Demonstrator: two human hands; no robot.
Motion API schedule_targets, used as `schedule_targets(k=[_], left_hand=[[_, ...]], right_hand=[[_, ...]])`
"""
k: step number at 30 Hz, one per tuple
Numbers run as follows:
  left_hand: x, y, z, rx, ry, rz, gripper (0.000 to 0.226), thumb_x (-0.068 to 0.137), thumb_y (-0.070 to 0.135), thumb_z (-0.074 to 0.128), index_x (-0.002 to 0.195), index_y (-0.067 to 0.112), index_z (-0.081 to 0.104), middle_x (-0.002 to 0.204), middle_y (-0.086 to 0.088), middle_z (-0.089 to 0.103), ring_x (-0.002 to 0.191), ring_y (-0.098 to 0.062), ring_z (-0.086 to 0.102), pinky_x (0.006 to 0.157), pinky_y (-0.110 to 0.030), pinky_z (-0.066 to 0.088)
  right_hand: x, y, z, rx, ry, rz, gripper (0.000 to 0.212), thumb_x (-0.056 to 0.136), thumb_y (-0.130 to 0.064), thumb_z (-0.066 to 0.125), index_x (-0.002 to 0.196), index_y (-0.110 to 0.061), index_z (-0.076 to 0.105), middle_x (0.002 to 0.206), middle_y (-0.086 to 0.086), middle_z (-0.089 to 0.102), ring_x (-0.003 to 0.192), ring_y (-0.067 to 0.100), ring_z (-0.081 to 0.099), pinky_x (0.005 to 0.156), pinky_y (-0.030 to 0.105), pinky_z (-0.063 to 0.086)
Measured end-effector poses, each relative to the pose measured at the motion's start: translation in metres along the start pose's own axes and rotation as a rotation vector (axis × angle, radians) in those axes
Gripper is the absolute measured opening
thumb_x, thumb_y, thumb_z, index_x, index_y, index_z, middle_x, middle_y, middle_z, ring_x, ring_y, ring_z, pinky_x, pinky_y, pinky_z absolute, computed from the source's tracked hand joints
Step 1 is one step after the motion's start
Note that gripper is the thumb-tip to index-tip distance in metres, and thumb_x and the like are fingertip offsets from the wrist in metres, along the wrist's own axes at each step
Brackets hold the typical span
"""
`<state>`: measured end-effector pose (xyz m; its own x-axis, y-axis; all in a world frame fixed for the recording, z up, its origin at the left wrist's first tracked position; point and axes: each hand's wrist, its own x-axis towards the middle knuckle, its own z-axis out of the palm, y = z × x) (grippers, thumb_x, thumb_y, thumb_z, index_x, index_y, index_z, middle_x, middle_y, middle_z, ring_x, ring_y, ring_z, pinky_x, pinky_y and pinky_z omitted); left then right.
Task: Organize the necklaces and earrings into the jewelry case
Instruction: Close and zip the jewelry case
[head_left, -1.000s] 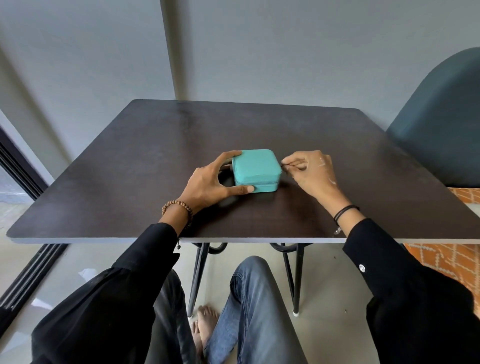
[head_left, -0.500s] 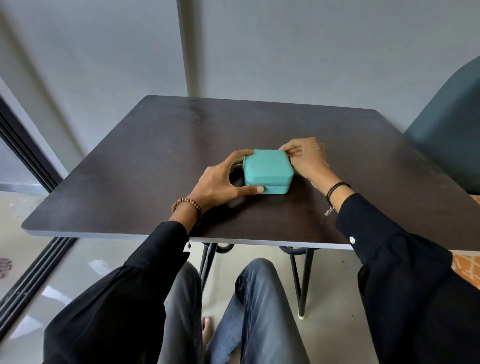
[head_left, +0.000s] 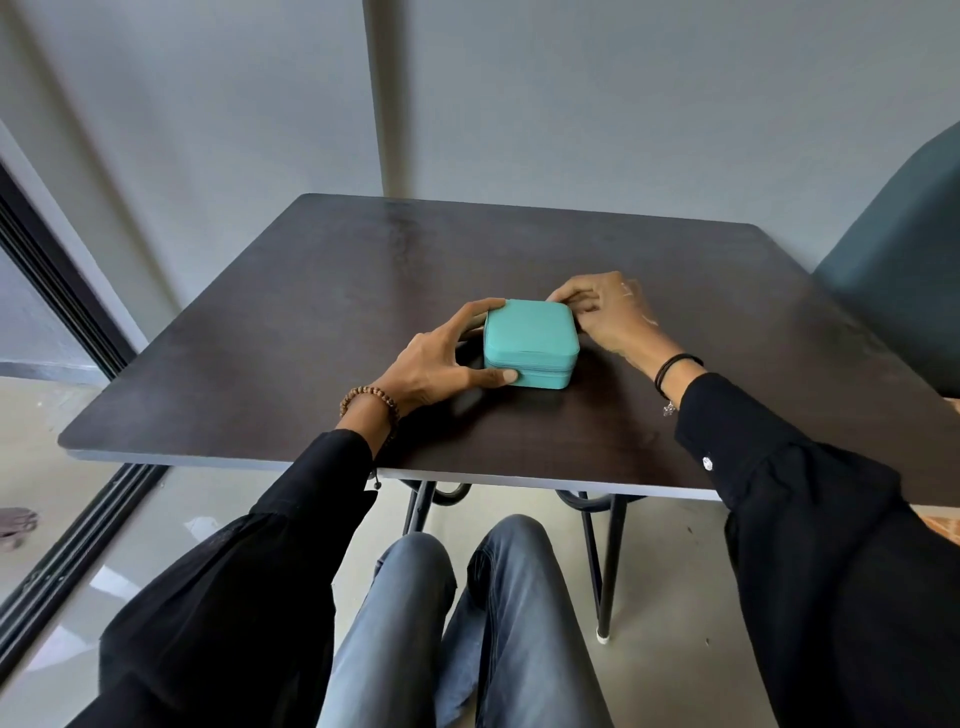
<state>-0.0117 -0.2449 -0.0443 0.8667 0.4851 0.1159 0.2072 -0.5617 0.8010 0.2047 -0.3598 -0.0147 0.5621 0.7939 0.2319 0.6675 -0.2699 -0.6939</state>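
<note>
While set centrally on the table (head_left: 311, 312), the closed teal case (head_left: 530, 332) is gripped on its left side by the left hand (head_left: 436, 364), thumb and forefinger spread wide. Right hand (head_left: 613, 317) is curled at its far-right corner; hold cannot be told.

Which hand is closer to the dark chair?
Right. The right hand sits at the jewelry case's far right corner, toward the chair; the left hand grips the case's left side, farther away.
</note>
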Motion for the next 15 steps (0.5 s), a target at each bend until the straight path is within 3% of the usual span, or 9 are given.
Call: schedule_targets(k=[5, 9, 10, 12, 15], left_hand=[[-0.001, 0.001, 0.002, -0.048, 0.026, -0.044, 0.097, 0.068, 0.053, 0.087, 0.149, 0.048, 0.033, 0.147, 0.016, 0.051, 0.137, -0.003, 0.046, 0.119, -0.035, 0.033], [-0.004, 0.005, 0.004, -0.079, 0.09, -0.087, 0.107, 0.066, 0.053, 0.089, 0.154, 0.028, 0.034, 0.147, 0.014, 0.053, 0.132, -0.002, 0.051, 0.115, -0.029, 0.037], [-0.006, 0.005, 0.004, -0.072, 0.102, -0.078, 0.103, 0.066, 0.053, 0.089, 0.152, 0.027, 0.038, 0.145, 0.014, 0.056, 0.13, -0.001, 0.053, 0.115, -0.03, 0.039], [-0.008, 0.006, 0.003, -0.062, 0.118, -0.059, 0.092, 0.065, 0.055, 0.089, 0.144, 0.031, 0.049, 0.137, 0.016, 0.062, 0.123, 0.002, 0.057, 0.113, -0.033, 0.043], [-0.011, 0.006, 0.002, -0.091, 0.127, -0.059, 0.079, 0.068, 0.052, 0.088, 0.138, 0.03, 0.058, 0.128, 0.016, 0.067, 0.115, 0.002, 0.062, 0.109, -0.035, 0.048]], right_hand=[[-0.006, 0.0, 0.008, 0.128, 0.054, 0.126, 0.033, 0.087, 0.011, 0.063, 0.101, -0.015, 0.078, 0.099, -0.001, 0.077, 0.093, 0.009, 0.072, 0.088, 0.026, 0.059], [-0.016, 0.002, 0.017, 0.084, 0.215, 0.224, 0.006, 0.094, -0.015, 0.066, 0.094, -0.02, 0.068, 0.099, -0.003, 0.071, 0.099, 0.015, 0.066, 0.091, 0.033, 0.055], [-0.02, 0.002, 0.018, 0.062, 0.232, 0.256, 0.007, 0.097, -0.024, 0.063, 0.094, -0.018, 0.065, 0.101, -0.001, 0.069, 0.1, 0.018, 0.063, 0.088, 0.036, 0.053], [-0.025, 0.003, 0.02, -0.001, 0.226, 0.297, 0.03, 0.101, -0.038, 0.055, 0.094, -0.01, 0.062, 0.1, 0.004, 0.065, 0.098, 0.023, 0.057, 0.076, 0.034, 0.045], [-0.03, -0.001, 0.021, -0.039, 0.2, 0.298, 0.045, 0.104, -0.041, 0.046, 0.088, -0.001, 0.062, 0.091, 0.01, 0.064, 0.09, 0.028, 0.057, 0.068, 0.032, 0.036]])
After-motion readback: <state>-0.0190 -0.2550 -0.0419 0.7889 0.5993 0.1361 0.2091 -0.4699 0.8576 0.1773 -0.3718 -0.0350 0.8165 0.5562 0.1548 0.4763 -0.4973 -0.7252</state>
